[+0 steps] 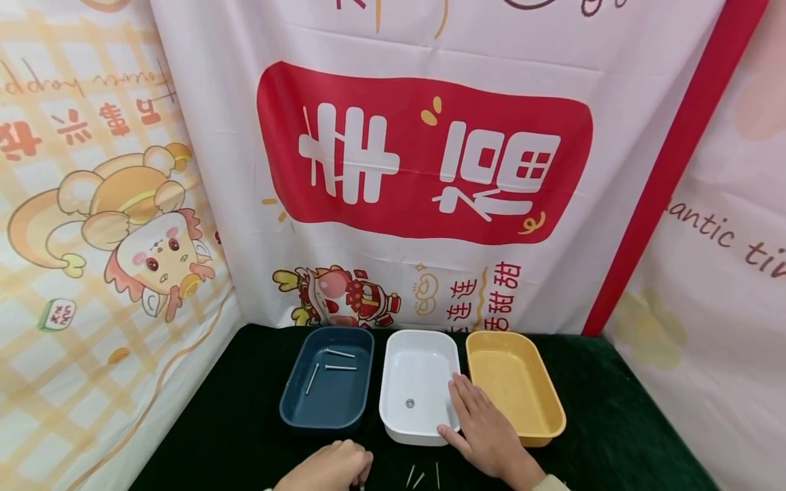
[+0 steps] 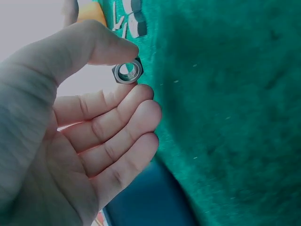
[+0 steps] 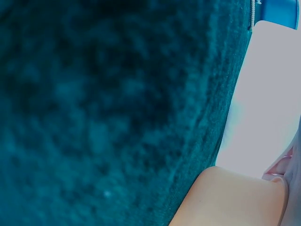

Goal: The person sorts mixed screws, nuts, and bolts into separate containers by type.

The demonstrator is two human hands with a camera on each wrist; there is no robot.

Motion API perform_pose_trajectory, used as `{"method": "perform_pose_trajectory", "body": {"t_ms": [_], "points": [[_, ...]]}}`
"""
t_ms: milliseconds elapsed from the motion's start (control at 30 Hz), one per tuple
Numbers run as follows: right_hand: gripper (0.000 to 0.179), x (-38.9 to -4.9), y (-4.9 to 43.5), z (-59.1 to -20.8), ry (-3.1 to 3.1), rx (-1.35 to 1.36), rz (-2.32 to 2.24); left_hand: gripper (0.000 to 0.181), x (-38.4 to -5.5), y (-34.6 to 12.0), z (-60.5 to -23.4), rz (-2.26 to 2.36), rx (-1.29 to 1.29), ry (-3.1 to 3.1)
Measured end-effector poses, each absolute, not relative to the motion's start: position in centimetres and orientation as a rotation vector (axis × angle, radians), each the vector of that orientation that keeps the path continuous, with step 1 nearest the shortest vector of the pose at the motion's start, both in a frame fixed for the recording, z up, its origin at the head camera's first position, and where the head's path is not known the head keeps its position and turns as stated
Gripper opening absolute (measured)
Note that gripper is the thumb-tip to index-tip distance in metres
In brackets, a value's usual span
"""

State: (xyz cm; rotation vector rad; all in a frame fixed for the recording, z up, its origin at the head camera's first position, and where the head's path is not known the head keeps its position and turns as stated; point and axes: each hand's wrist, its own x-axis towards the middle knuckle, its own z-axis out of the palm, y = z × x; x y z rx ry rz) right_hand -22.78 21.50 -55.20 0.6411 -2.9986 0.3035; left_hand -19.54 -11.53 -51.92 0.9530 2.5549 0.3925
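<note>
My left hand (image 1: 331,468) is low in the head view, in front of the blue tray. In the left wrist view its thumb and index finger pinch a silver hex nut (image 2: 128,71), with the other fingers stretched out below it. My right hand (image 1: 488,429) lies with its fingers straight along the right rim of the white tray (image 1: 424,436). One nut (image 1: 410,403) sits inside that tray. Three screws (image 1: 340,367) lie in the blue tray (image 1: 325,409). The right wrist view shows little of the right hand (image 3: 281,167), at its edge.
To the right of the white tray stands a yellow tray (image 1: 512,382). Several loose screws (image 1: 437,475) lie on the dark green cloth (image 1: 209,409) near the front edge, with more nuts (image 2: 137,24) beside them. A printed curtain (image 1: 424,273) hangs right behind the trays.
</note>
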Motion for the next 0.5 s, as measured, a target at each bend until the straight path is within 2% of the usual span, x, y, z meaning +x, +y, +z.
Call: {"method": "perform_pose_trajectory", "body": {"t_ms": [200, 500], "points": [[0.090, -22.8, 21.5, -55.2, -2.999, 0.645, 0.309, 0.012, -19.5, -11.2, -50.4, 0.453, 0.983, 2.563], [0.093, -22.9, 21.4, -55.1, -3.004, 0.648, 0.291, 0.023, -20.8, -9.3, -46.9, 0.296, 1.182, 2.649]]}}
